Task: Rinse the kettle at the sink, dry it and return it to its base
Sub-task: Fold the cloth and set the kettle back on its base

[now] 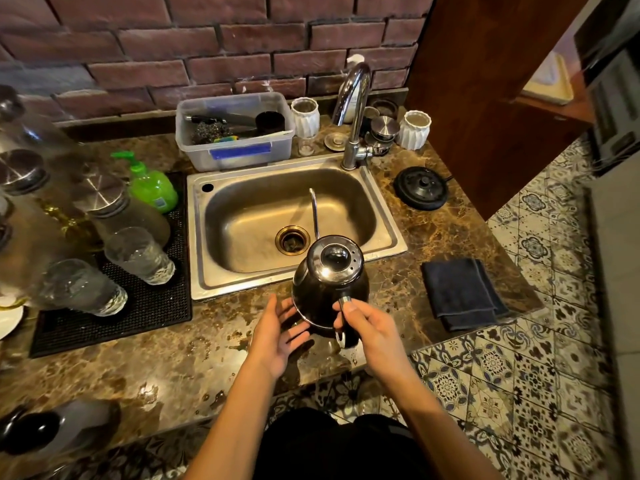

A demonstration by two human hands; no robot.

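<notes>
One kettle (329,271), two drinking glasses (138,254), two white cups (304,116)

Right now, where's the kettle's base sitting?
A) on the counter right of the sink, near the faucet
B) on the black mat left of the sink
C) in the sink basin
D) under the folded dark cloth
A: the round black base lies bare on the counter to the right of the sink, beside the faucet, while the right hand holds the kettle by its handle.
</notes>
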